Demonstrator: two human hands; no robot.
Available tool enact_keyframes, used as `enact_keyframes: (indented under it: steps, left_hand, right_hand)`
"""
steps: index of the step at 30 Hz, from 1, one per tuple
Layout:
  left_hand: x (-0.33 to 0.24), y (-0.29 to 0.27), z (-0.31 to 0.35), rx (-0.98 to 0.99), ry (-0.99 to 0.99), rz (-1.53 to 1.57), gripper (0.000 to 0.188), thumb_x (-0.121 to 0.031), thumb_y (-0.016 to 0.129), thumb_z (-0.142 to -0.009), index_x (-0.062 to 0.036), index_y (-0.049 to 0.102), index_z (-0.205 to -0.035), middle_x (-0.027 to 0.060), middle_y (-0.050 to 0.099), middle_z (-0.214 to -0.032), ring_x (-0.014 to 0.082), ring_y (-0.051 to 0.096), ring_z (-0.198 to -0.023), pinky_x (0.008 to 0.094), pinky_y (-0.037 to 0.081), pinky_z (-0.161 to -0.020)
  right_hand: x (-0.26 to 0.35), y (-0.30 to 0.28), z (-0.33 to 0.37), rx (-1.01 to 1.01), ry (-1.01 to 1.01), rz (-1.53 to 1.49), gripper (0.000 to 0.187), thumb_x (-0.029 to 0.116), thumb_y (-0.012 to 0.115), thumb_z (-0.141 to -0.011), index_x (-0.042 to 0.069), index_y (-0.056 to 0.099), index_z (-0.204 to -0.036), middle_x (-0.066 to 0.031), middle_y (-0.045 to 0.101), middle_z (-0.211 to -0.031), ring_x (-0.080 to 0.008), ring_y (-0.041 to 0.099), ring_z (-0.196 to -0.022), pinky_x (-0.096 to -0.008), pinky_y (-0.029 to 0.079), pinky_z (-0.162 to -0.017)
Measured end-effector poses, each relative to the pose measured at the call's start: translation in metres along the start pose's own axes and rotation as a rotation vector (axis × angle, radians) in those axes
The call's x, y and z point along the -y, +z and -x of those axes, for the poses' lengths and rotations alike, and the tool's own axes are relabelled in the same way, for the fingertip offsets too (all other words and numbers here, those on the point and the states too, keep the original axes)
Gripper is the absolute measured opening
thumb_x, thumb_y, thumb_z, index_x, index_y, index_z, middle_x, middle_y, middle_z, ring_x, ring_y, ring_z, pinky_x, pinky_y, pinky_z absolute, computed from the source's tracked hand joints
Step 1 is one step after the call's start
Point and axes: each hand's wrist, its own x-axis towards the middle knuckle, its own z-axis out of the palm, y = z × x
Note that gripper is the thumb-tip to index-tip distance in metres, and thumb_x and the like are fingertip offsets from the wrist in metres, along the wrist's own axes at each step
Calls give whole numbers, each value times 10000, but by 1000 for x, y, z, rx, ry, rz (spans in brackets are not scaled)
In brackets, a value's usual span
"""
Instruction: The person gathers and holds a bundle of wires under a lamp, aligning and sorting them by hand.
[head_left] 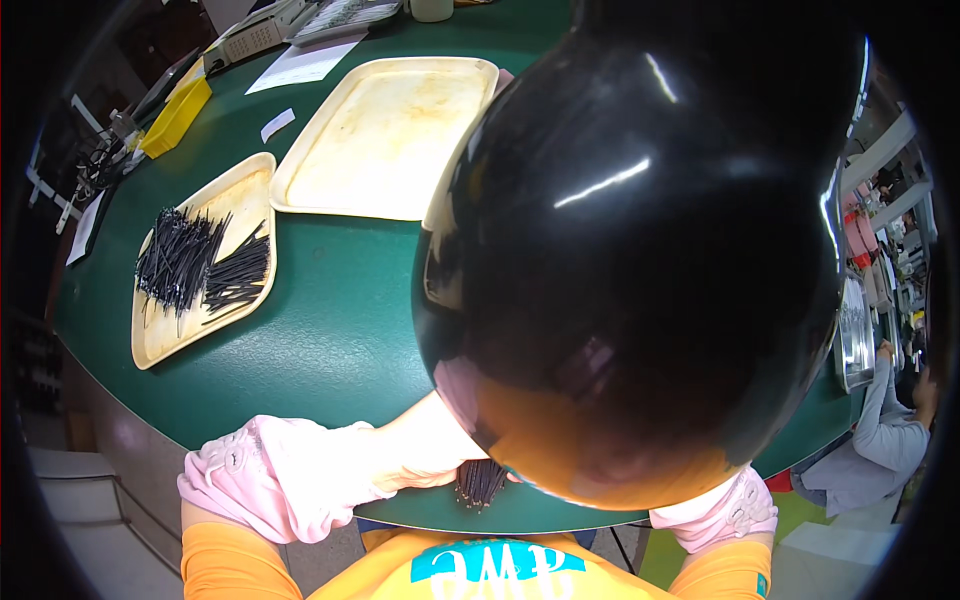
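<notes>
My left hand (432,455) lies at the front edge of the green table (330,330), its forearm in a pink sleeve cover (275,475). Its fingers close around a short bundle of thin black wires (482,482), whose ends point toward me. A large glossy black rounded object (640,250) close to the camera hides most of that hand and all of my right hand. Only the right pink sleeve cover (722,512) shows. At the left, a small cream tray (160,345) holds piles of several more black wires (195,262).
A large empty cream tray (390,140) lies at the back middle, and the edge of another tray (436,215) shows beside the black object. A yellow bin (176,118), papers (302,64) and a desk device (250,35) sit at the far left. A person in grey (885,425) works at the right.
</notes>
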Motion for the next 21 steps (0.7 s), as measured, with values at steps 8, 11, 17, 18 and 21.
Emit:
enact_keyframes:
  steps: [8, 11, 17, 18, 21]
  left_hand:
    - [4, -3, 2, 4, 16, -46, 240, 2, 640, -682, 32, 553, -904, 113, 582, -853, 180, 577, -738, 290, 491, -641]
    - [-3, 2, 5, 56, -2, 63, 253, 8, 630, -689, 31, 544, -925, 115, 578, -873, 185, 573, -760, 296, 490, -661]
    - [0, -1, 2, 154, 7, 50, 245, 9, 596, -713, 31, 529, -948, 132, 568, -907, 200, 566, -825, 315, 485, -681]
    - [0, 0, 2, 147, 4, 40, 243, 8, 595, -714, 31, 529, -947, 133, 569, -904, 200, 567, -822, 314, 485, -680]
    - [-1, 4, 6, 58, -11, 13, 238, 5, 593, -716, 32, 530, -944, 134, 570, -897, 198, 569, -815, 311, 485, -676]
  right_hand:
    - [9, 10, -2, 5, 2, -57, 215, 188, 344, -852, 1, 426, -922, -112, 473, -816, -122, 379, -621, -236, 305, -546]
    - [9, 13, -3, -2, 11, -75, 228, 200, 335, -855, 7, 410, -950, -114, 459, -853, -131, 377, -662, -244, 305, -579]
    - [12, 17, -3, -15, 35, -128, 261, 225, 317, -861, 17, 378, -1006, -116, 432, -925, -148, 374, -743, -261, 305, -644]
    - [13, 17, -4, -17, 42, -142, 267, 230, 314, -862, 19, 373, -1015, -116, 427, -937, -151, 373, -756, -264, 305, -655]
    - [15, 18, -5, -14, 61, -190, 287, 242, 305, -864, 24, 357, -1043, -118, 414, -973, -159, 372, -797, -272, 305, -687]
